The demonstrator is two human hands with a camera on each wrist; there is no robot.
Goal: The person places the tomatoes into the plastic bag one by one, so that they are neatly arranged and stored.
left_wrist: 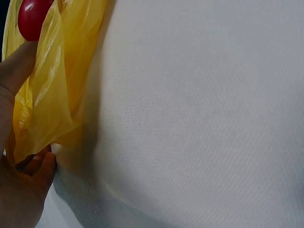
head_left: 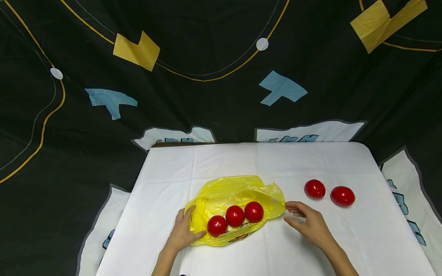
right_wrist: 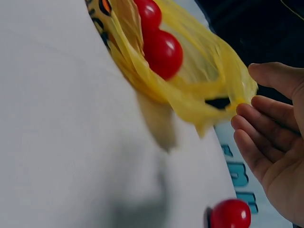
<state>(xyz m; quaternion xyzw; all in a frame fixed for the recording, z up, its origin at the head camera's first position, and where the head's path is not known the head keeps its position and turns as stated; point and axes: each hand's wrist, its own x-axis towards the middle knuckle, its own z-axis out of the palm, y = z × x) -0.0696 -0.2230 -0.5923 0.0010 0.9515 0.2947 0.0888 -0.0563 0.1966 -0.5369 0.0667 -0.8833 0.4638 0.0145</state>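
A crinkled yellow plastic bag lies on its side on the white-covered table, its mouth facing the near side. Three shiny red balls sit in a slanting row within the mouth. At the bag's left end my left hand holds the plastic, thumb on the near side beside the leftmost ball; the left wrist view shows the bag between thumb and fingers. My right hand has its fingertips at the bag's right end, thumb apart from the fingers. The right wrist view shows its fingers loosely extended beside the plastic.
Two more red round objects, one and another, lie on the table right of the bag, beyond my right hand. The white tablecloth ends at a dark curtain-like backdrop with yellow and blue tape pieces.
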